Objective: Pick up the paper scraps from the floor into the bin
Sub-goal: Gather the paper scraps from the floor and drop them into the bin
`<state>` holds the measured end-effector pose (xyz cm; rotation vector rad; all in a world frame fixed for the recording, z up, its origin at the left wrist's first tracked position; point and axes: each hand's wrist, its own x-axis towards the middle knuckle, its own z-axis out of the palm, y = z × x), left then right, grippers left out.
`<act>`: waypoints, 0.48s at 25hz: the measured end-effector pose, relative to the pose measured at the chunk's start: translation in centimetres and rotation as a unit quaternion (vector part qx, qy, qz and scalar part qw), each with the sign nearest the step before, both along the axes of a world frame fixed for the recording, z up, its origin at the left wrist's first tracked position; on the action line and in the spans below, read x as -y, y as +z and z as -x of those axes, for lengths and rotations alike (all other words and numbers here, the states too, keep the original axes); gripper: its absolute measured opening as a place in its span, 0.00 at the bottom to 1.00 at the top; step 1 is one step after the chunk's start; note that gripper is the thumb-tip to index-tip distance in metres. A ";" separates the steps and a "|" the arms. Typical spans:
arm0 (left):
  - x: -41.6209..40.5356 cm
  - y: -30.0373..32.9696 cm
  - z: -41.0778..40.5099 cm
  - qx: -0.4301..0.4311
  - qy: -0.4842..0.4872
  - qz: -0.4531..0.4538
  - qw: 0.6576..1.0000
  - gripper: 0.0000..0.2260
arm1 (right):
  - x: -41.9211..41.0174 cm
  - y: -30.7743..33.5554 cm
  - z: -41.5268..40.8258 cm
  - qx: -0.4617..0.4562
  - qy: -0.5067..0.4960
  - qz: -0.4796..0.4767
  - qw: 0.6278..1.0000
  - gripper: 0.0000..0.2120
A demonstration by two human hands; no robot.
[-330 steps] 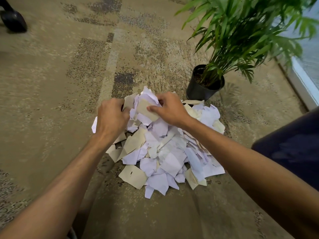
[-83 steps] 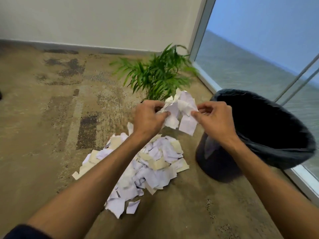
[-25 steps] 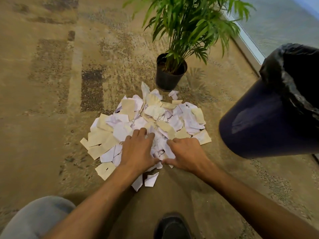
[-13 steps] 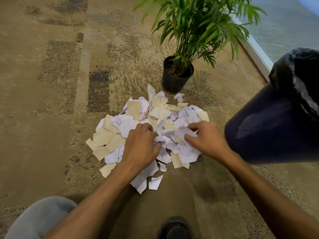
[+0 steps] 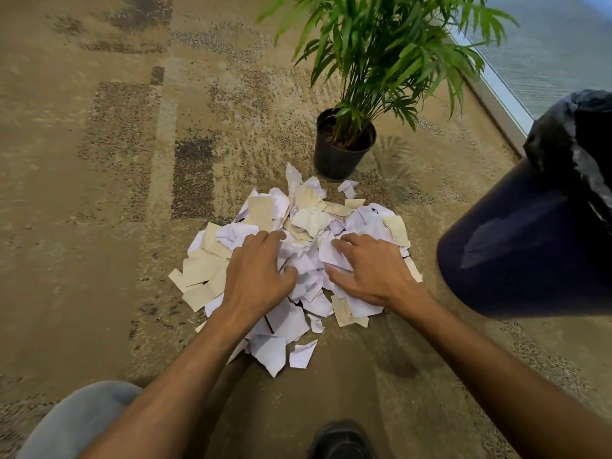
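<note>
— What do I have on the floor?

— A heap of torn paper scraps (image 5: 308,223), white and cream, irregular pieces overlapping and crumpled on the carpet; a few loose ones lie at the near edge.

— And the bin?

— I see the bin (image 5: 530,246) just right of the heap, dark blue, black liner over its rim, cut off by the frame edge.

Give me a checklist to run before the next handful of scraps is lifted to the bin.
1. Both hands on the pile of paper scraps: ok, left hand and right hand lie spread on it.
2. Handful gripped: not ok, fingers not closed round the scraps.
3. Bin close by: ok, beside the right hand.
4. Bin mouth free: cannot tell, the opening is out of view.
5. Potted plant clear of the hands: ok, behind the pile.
6. Strays: not ok, a loose scrap lies apart near the front.
</note>
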<state>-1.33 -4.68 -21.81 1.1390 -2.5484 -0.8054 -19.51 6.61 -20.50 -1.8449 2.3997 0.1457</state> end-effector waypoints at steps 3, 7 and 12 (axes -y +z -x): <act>-1.1 0.2 0.4 0.053 -0.057 0.053 0.996 0.33 | -0.1 -0.5 -0.2 -0.052 0.031 -0.042 0.997 0.31; -2.4 -1.0 0.9 0.143 -0.121 0.126 0.974 0.36 | 0.1 -1.2 -0.3 -0.047 0.026 -0.001 0.999 0.19; -1.4 -1.5 0.8 0.120 -0.102 0.132 0.979 0.22 | -0.1 0.2 -0.1 0.053 -0.050 0.110 0.991 0.12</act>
